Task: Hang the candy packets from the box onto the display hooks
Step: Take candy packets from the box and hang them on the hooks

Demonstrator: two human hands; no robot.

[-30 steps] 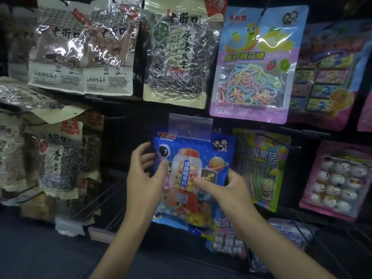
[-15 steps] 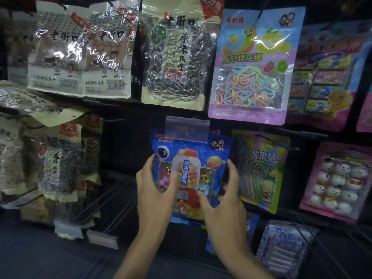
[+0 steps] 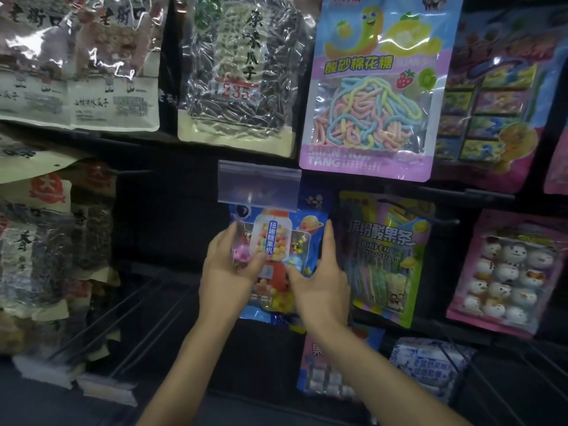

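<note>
Candy packet (image 3: pixel 278 241): one, blue, raised, top hidden behind tag holder (image 3: pixel 258 186).
Change: packet was lifted and pushed back within the last second; hook judged nearly threaded.
Left hand (image 3: pixel 227 272) grip: left edge pinched, thumb in front.
Right hand (image 3: pixel 322 281) grip: right edge pinched, forefinger straight.
Count: two hands, one packet held.

left hand (image 3: pixel 229 272) — bare, slim fingers (image 3: pixel 226 241) | right hand (image 3: pixel 319 281) — bare | forearms (image 3: pixel 196 348) bare to frame edge
</note>
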